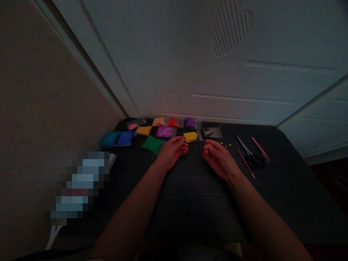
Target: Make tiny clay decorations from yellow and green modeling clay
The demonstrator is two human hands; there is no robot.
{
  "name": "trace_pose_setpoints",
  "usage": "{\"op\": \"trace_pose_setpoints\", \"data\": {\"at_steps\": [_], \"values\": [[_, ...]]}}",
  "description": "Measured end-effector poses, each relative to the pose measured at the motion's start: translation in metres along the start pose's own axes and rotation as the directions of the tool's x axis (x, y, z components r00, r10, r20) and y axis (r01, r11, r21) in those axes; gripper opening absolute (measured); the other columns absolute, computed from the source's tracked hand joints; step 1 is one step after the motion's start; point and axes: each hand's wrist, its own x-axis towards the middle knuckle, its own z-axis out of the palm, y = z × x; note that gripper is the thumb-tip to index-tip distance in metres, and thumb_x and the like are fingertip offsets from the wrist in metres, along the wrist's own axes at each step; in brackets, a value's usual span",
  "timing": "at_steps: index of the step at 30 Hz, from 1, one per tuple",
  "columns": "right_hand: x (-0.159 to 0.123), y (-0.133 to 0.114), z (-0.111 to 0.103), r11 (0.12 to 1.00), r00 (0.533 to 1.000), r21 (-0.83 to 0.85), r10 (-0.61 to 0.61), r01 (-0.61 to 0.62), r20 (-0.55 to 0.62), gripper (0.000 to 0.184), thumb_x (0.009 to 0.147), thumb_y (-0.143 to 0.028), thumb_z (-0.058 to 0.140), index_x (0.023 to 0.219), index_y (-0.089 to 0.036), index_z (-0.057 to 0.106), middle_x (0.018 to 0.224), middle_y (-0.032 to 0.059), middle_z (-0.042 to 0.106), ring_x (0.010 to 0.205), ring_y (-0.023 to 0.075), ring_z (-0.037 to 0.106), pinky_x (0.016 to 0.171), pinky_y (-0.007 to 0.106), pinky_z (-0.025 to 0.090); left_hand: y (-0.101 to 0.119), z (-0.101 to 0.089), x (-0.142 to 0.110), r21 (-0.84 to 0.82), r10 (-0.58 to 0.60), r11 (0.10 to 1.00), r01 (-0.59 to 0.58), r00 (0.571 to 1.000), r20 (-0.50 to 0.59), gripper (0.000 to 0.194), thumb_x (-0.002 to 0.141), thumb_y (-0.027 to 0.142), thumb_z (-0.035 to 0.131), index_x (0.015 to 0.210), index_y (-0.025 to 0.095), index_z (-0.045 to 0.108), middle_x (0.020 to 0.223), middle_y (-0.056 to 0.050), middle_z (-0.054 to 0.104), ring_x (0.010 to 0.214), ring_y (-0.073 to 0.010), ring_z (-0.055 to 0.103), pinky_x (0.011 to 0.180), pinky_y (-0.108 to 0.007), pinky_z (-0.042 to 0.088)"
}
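Observation:
My right hand (pixel 217 156) is closed in a pinch on a small yellow piece of clay (pixel 209 146) between thumb and forefinger. My left hand (pixel 175 150) has its thumb and fingertips pressed together; whether anything is between them is too small to make out. Just behind the left fingertips lies a bag of yellow clay (pixel 190 137). Beyond the right hand, several tiny yellow bits (pixel 230 145) rest on the dark table (pixel 190 203). A bag of green clay (pixel 152 144) is beside my left wrist, partly covered by it.
More bags line the back: blue (pixel 125 137), teal (pixel 110 138), orange (pixel 143 130), magenta (pixel 164 131), red (pixel 173 122), purple (pixel 191 123) and dark grey (pixel 212 132). Scissors (pixel 250 154), a pink stick tool (pixel 246 163) and pink tweezers (pixel 260 148) lie right. A white panel (pixel 190 54) rises behind.

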Motion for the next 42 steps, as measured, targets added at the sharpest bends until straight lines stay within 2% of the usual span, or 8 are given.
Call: {"op": "trace_pose_setpoints", "data": {"at_steps": [7,15,21,30,35,38,42], "values": [[0.0001,0.0003,0.0009,0.992,0.999,0.117,0.046,-0.047,0.012,0.019,0.069,-0.018,0.061,0.088,-0.023,0.060,0.077,-0.0037,0.064,0.068,0.0052,0.058,0.071,0.021,0.047,-0.0008,-0.0010,0.0006,-0.004,-0.003,1.000,0.003,1.000,0.005,0.015,0.072,0.016,0.058,0.087,0.014,0.057,0.067,-0.002,0.064,0.054,-0.0072,0.060,0.052,-0.016,0.049],[0.0008,0.0007,0.0000,0.987,0.999,0.151,0.049,-0.049,-0.001,0.015,0.066,-0.014,0.063,0.079,-0.022,0.062,0.075,-0.0036,0.065,0.067,0.0055,0.058,0.068,0.019,0.048,-0.0004,-0.0006,0.0004,-0.003,0.002,1.000,-0.002,1.000,0.005,0.015,0.073,0.017,0.058,0.087,0.014,0.057,0.067,-0.002,0.064,0.054,-0.0073,0.060,0.052,-0.016,0.049],[0.0017,0.0006,-0.0001,0.986,0.998,0.154,0.063,-0.061,-0.008,0.014,0.067,-0.013,0.062,0.079,-0.020,0.063,0.075,-0.0021,0.066,0.068,0.0058,0.059,0.068,0.019,0.048,-0.0011,-0.0016,0.0007,0.004,0.002,1.000,-0.003,1.000,0.011,0.016,0.072,0.019,0.059,0.087,0.014,0.056,0.067,-0.002,0.064,0.053,-0.0076,0.059,0.050,-0.017,0.048],[0.0020,0.0026,-0.0020,0.990,0.997,0.121,0.072,-0.068,-0.026,0.010,0.069,-0.015,0.060,0.077,-0.020,0.063,0.074,-0.0025,0.065,0.067,0.0050,0.058,0.069,0.018,0.046,-0.0015,0.0005,-0.0019,0.010,0.012,1.000,-0.012,1.000,0.023,0.016,0.069,0.027,0.062,0.071,0.012,0.056,0.052,0.003,0.056,0.038,-0.0043,0.048,0.037,-0.015,0.036],[0.0037,0.0056,-0.0026,0.994,0.994,0.065,0.088,-0.084,-0.059,0.013,0.070,-0.017,0.059,0.082,-0.018,0.064,0.080,0.0000,0.065,0.071,0.0059,0.058,0.071,0.019,0.045,-0.0019,-0.0003,-0.0001,0.003,-0.005,1.000,0.005,1.000,0.009,0.018,0.072,0.028,0.058,0.073,0.010,0.059,0.059,0.000,0.060,0.045,-0.0045,0.053,0.045,-0.015,0.042],[0.0041,0.0057,-0.0020,0.997,0.994,0.024,0.069,-0.067,-0.085,0.014,0.072,-0.021,0.057,0.084,-0.019,0.064,0.082,0.0004,0.064,0.074,0.0067,0.058,0.073,0.021,0.045,-0.0017,-0.0001,0.0002,0.001,-0.026,1.000,0.026,0.999,0.023,0.018,0.076,0.025,0.054,0.082,0.010,0.061,0.069,-0.005,0.065,0.056,-0.0083,0.060,0.054,-0.018,0.047],[0.0037,0.0069,-0.0013,0.997,0.991,-0.071,0.007,-0.017,-0.131,0.014,0.070,-0.025,0.060,0.084,-0.021,0.063,0.079,-0.0018,0.064,0.068,0.0054,0.057,0.069,0.020,0.045,-0.0024,0.0032,-0.0029,0.017,-0.057,0.998,0.056,0.996,0.065,0.017,0.073,0.016,0.056,0.088,0.010,0.061,0.078,-0.008,0.066,0.069,-0.0131,0.062,0.065,-0.024,0.049]]}}
